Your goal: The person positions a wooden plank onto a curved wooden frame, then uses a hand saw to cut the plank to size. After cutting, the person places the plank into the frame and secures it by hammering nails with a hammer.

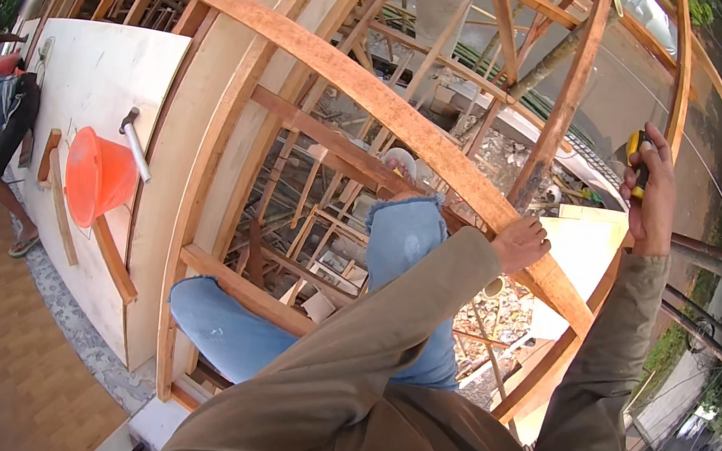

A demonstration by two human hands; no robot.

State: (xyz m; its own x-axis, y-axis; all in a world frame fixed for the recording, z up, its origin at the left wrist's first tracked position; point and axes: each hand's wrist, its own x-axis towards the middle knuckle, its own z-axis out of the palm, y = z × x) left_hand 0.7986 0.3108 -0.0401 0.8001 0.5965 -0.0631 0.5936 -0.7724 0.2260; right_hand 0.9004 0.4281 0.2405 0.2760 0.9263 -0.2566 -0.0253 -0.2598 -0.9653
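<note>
Timber framing fills the view: the left hand (520, 243) rests on a long diagonal beam (373, 98), fingers curled over its upper edge. That beam runs from upper left down to lower right, passing just below the right hand (651, 193). Raised higher, the right hand has its fingers wrapped tight around a yellow-and-black tool (637, 157) beside an upright post (566, 97). Between post and beam lies open air over rubble. Well apart, to the left, an orange bucket (97, 177) and a hammer (136, 142) sit on a plywood sheet (99, 77)
</note>
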